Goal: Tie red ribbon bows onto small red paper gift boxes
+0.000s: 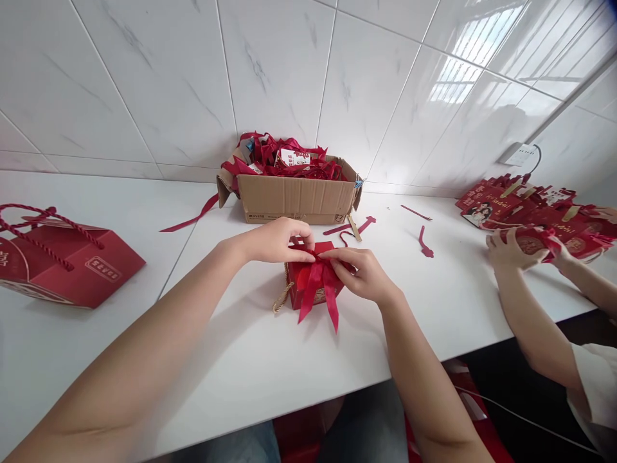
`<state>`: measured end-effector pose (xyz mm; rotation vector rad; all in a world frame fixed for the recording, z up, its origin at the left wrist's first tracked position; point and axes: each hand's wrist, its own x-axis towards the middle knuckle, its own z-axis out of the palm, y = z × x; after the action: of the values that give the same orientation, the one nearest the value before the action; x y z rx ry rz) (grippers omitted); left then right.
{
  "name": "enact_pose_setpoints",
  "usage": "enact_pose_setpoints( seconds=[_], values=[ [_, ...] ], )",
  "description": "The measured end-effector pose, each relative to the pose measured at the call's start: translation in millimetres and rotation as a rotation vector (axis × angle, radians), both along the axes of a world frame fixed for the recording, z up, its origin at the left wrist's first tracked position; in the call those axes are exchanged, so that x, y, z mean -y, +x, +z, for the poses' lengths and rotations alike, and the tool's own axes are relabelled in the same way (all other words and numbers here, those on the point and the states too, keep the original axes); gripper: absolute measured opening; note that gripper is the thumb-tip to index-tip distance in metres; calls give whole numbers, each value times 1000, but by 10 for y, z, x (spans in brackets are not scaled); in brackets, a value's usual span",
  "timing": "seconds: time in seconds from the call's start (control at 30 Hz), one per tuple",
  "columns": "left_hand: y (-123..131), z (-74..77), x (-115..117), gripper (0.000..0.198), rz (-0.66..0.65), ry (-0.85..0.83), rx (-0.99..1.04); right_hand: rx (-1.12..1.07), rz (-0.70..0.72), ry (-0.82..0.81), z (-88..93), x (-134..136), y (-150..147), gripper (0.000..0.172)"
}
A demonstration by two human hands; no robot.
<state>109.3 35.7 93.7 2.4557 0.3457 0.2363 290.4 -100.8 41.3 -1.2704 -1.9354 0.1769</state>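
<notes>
A small red gift box [295,297] sits on the white table in front of me, a red ribbon [331,302] tied in a bow on its top. Two ribbon tails hang down over its near side. My left hand [284,241] pinches the bow from the left, fingers closed on the ribbon. From the right, my right hand [357,270] grips the bow's other side between thumb and fingers. At the box's left side hangs a gold twisted cord [282,299]. Parts of the box top are hidden under my fingers.
Behind stands a cardboard box [299,196] full of red ribbons. A red gift bag [87,263] with rope handles lies left. Ribbon scraps [424,243] are scattered right of centre. At far right, a co-worker's hands [513,251] hold a red box beside several red boxes [525,206].
</notes>
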Motion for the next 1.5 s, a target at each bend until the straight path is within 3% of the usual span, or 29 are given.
enact_pose_setpoints(
  seconds=[0.63, 1.07, 1.5],
  values=[
    [14, -18, -1, 20, 88, 46, 17, 12, 23, 14, -34, 2, 20, 34],
    [-10, -50, -36, 17, -1, 144, 57, 18, 136, -29, -4, 8, 47, 47],
    [-40, -66, -127, 18, -4, -7, 68, -1, 112, -92, 31, 49, 28, 36]
  ],
)
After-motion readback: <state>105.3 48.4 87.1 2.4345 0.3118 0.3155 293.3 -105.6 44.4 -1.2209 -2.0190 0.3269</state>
